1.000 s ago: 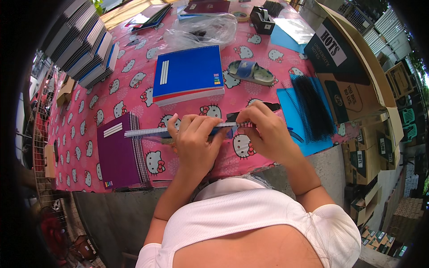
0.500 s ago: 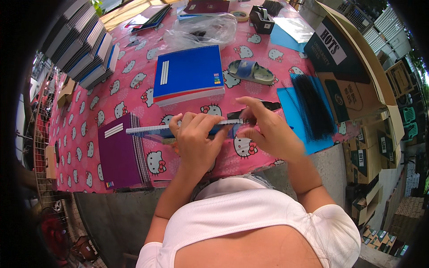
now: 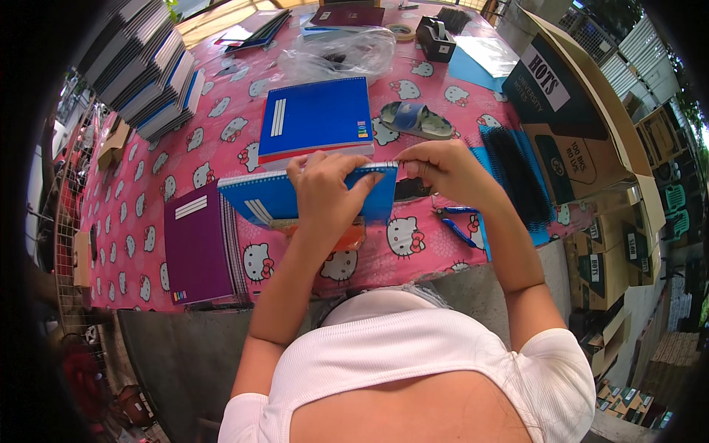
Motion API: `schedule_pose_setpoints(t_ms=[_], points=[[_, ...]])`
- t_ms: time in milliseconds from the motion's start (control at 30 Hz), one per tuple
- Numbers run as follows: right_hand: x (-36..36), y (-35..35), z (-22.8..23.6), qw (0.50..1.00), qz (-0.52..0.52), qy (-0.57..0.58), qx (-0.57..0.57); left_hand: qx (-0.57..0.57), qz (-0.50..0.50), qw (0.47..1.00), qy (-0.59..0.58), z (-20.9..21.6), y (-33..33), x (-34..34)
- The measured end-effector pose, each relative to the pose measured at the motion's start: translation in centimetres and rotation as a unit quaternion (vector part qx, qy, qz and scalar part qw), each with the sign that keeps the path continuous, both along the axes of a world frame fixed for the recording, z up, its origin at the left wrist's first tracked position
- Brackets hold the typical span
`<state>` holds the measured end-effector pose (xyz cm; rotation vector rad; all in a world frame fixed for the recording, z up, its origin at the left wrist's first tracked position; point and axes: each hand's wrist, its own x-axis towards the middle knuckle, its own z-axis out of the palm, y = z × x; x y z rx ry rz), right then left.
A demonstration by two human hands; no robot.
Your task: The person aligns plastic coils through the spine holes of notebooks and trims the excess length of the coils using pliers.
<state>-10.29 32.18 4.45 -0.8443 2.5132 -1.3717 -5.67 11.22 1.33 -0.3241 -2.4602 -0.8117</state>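
Observation:
My left hand [image 3: 325, 184] is closed over the top of a light-blue notebook [image 3: 377, 196], which stands on its long side with the row of punched holes upward. At the notebook's right end, the thumb and fingers of my right hand [image 3: 447, 166] are pinched together. A small dark bit shows by those fingertips, too small to name. Below my left wrist lies an orange and tan thing [image 3: 351, 238], partly hidden. Blue-handled cutting pliers [image 3: 458, 223] rest on the table under my right forearm. Purple notebooks [image 3: 198, 244] lie fanned at the left.
Ahead is a pile of blue notebooks [image 3: 317, 111], with a slide sandal [image 3: 417, 119] beside it. Black spiral coils [image 3: 513, 170] lie on blue sheets at the right, near a large carton [image 3: 569, 96]. A tall notebook stack [image 3: 148, 74], plastic bag [image 3: 340, 53] and tape dispenser [image 3: 436, 40] stand farther off.
Both hands have moved up and away from me with the notebook, whose blue cover now faces me more. My right fingers have closed into a pinch, and the pliers have come into view.

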Motion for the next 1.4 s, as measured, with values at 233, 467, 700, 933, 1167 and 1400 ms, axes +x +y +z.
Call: schedule_pose_setpoints(t_ms=[233, 467, 700, 933, 1167, 1400], points=[[-1.4, -0.4, -0.7, 0.985, 0.026, 0.167, 0.015, 0.009, 0.015, 0.997, -0.071, 0.4, 0.0, -0.8], [-1.3, -0.1, 0.7, 0.985, -0.001, -0.174, -0.005, 0.014, 0.005, 0.998, -0.056, 0.3, 0.1, -0.6], [-1.4, -0.8, -0.6, 0.999, 0.029, 0.043, 0.006, 0.013, 0.006, 1.000, -0.020, -0.1, 0.1, -0.3], [-1.9, -0.4, -1.5, 0.993, 0.044, -0.071, -0.081, 0.003, -0.009, 0.997, -0.075, 0.5, -0.3, -0.2], [-1.7, -0.2, -1.6, 0.997, 0.034, 0.066, -0.029, -0.004, 0.011, 1.000, -0.004, 0.1, 0.4, -0.1], [0.6, -0.2, 0.5, 0.994, 0.015, -0.100, -0.032, -0.030, 0.013, 0.999, 0.013, 0.0, 0.3, 1.2]])
